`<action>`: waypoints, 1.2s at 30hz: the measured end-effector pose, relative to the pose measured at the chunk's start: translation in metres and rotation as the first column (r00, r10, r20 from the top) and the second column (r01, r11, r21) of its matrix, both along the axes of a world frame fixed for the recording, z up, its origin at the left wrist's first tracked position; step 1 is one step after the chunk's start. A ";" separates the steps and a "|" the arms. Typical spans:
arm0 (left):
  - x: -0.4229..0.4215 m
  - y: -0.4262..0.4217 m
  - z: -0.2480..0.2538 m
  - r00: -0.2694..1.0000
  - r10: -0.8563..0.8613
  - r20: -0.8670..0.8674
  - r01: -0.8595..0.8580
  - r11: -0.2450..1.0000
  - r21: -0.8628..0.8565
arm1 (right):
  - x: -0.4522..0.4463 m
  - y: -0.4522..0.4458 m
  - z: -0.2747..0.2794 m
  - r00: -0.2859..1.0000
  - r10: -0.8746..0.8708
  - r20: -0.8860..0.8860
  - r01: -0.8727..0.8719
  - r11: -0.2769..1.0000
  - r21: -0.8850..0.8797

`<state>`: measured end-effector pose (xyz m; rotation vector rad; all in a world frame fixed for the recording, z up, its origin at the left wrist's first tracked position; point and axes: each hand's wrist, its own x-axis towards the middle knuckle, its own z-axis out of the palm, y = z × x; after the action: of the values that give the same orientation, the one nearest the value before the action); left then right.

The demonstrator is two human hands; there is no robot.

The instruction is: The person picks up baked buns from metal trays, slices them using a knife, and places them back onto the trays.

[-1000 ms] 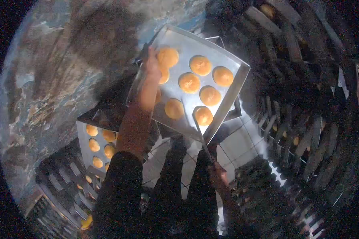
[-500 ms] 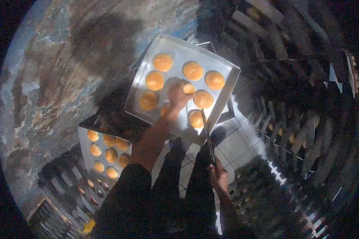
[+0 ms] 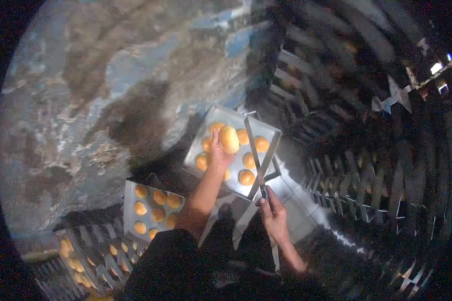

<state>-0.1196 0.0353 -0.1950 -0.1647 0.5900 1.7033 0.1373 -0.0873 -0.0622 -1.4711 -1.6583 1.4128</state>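
My left hand (image 3: 220, 154) is closed around a round golden bun (image 3: 229, 139), lifted above a metal tray (image 3: 270, 156). Several similar buns, such as the near one (image 3: 246, 177), lie on that tray, some partly hidden behind my left hand and forearm. In my right hand (image 3: 274, 210) is the dark handle of a long knife (image 3: 251, 143). Its blade points up and away across the right part of the tray, beside the held bun and apart from it.
A second metal tray (image 3: 130, 205) of buns stands at the lower left. Racks with slanted slats (image 3: 346, 190) line the right side, and another rack with buns is at the bottom left. A stained, peeling wall (image 3: 85, 100) rises on the left; pale floor tiles (image 3: 291, 200) show below.
My left hand has picked up a bun from the tray and raised it. The knife in my right hand has moved up and forward over the tray. The view has shifted.
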 end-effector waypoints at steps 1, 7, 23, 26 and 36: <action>-0.003 0.003 0.008 1.000 0.005 -0.014 -0.005 1.000 0.025 | -0.004 -0.003 0.016 1.000 0.005 -0.014 -0.005 1.000 0.025; 0.010 0.015 0.109 0.999 0.035 -0.032 -0.031 0.991 0.128 | -0.010 -0.022 0.093 0.998 0.069 0.008 -0.069 0.990 0.120; 0.069 -0.023 0.166 0.985 -0.109 -0.133 0.128 0.982 0.142 | 0.002 -0.022 0.125 0.999 -0.051 -0.020 0.054 0.912 0.406; 0.047 -0.013 0.157 0.985 -0.138 -0.100 0.160 0.954 0.254 | 0.016 -0.043 0.134 0.999 -0.050 0.015 0.041 0.932 0.361; 0.065 -0.009 0.172 0.992 -0.078 -0.099 0.104 0.953 0.283 | 0.028 -0.054 0.133 0.999 -0.050 -0.015 0.052 0.937 0.346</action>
<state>-0.0549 0.0264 -0.0232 0.1434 0.3996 1.6917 0.1654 -0.1417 0.0713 -1.2949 -1.7455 1.0294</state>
